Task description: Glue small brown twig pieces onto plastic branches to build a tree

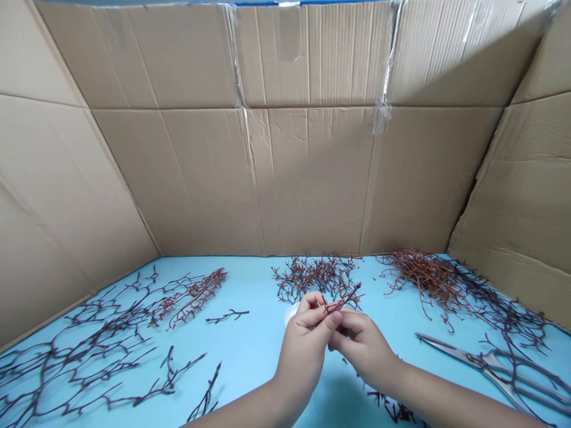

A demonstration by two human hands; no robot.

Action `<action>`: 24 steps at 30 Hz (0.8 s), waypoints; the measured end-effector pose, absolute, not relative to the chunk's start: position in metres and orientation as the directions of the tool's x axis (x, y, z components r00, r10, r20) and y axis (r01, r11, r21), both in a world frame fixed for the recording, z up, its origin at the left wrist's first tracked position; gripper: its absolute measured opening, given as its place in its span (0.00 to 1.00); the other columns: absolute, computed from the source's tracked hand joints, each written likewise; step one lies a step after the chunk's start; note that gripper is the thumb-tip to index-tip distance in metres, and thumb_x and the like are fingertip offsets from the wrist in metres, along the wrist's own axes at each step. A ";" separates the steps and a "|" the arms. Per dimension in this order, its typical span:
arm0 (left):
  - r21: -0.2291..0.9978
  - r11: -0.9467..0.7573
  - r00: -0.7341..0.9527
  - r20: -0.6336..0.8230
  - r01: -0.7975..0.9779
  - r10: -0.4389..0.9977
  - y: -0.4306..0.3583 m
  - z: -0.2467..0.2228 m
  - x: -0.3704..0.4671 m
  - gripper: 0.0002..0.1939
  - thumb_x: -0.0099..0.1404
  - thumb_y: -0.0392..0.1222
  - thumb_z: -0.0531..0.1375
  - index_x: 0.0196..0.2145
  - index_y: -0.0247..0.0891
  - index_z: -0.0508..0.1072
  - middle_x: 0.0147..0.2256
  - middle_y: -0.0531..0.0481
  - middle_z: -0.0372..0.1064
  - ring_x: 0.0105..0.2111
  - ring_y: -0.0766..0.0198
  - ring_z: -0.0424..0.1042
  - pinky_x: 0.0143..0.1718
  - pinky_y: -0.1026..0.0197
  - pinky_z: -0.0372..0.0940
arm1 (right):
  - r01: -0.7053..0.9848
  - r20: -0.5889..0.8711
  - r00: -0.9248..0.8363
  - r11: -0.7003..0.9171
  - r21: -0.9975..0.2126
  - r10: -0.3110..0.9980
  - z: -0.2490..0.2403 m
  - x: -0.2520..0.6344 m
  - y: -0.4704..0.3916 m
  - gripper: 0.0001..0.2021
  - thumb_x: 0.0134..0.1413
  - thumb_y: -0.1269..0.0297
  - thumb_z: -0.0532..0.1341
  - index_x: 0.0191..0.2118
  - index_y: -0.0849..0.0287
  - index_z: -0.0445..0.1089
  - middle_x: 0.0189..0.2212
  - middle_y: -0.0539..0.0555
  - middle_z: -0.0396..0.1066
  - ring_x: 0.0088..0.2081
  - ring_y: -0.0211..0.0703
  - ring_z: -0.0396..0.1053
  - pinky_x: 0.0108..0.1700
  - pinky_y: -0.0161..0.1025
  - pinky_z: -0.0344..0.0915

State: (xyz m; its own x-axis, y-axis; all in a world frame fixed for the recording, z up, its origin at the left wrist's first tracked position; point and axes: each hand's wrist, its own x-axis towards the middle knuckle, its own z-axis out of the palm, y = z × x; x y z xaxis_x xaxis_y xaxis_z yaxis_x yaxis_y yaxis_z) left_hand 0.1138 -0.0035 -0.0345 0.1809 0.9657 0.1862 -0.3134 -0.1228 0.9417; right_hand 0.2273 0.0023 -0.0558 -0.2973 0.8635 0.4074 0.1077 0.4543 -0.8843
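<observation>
Head view; faces forward, downward; tabletop [250, 356] near

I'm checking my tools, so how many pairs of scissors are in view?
1. The scissors lie at lower right on the blue tabletop, a dark twig crossing their handles; any others under the twig piles would be hidden.

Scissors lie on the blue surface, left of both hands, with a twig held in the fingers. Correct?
Wrong side: the head view shows the scissors to the right of the left hand and right hand. The blue surface and held twig are correct.
</observation>
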 end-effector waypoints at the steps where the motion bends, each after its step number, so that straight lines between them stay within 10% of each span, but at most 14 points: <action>1: 0.940 -0.087 0.188 0.156 -0.329 0.970 -0.004 -0.035 0.115 0.08 0.54 0.42 0.61 0.21 0.36 0.75 0.33 0.50 0.53 0.33 0.65 0.58 0.31 0.66 0.58 | 0.069 0.383 -0.298 0.420 -0.905 0.874 -0.056 0.227 0.003 0.12 0.51 0.60 0.58 0.21 0.60 0.64 0.22 0.48 0.60 0.26 0.36 0.57 0.28 0.33 0.56; 10: 0.931 0.055 0.204 0.022 -0.362 0.979 -0.007 -0.046 0.116 0.15 0.55 0.46 0.60 0.40 0.39 0.74 0.50 0.43 0.58 0.44 0.57 0.61 0.35 0.63 0.59 | -0.133 0.239 -0.267 0.210 -0.969 0.934 -0.061 0.223 0.006 0.13 0.48 0.56 0.60 0.23 0.60 0.61 0.18 0.46 0.58 0.22 0.33 0.56 0.25 0.32 0.56; 16: 0.954 0.080 0.115 -0.048 -0.290 0.992 -0.006 -0.040 0.111 0.34 0.54 0.48 0.60 0.57 0.47 0.53 0.53 0.44 0.55 0.52 0.54 0.55 0.51 0.55 0.52 | -0.065 0.258 -0.074 0.253 -0.965 0.963 -0.044 0.235 0.009 0.10 0.48 0.57 0.59 0.30 0.59 0.62 0.24 0.49 0.65 0.24 0.35 0.62 0.28 0.34 0.60; 24: 0.879 -0.431 0.075 0.425 0.202 0.902 0.024 0.007 0.066 0.15 0.56 0.49 0.57 0.41 0.48 0.73 0.52 0.49 0.52 0.49 0.56 0.57 0.49 0.55 0.55 | 0.306 0.276 -0.126 0.302 -0.903 0.953 -0.046 0.244 0.019 0.03 0.47 0.65 0.57 0.27 0.59 0.64 0.21 0.48 0.65 0.25 0.36 0.62 0.27 0.33 0.59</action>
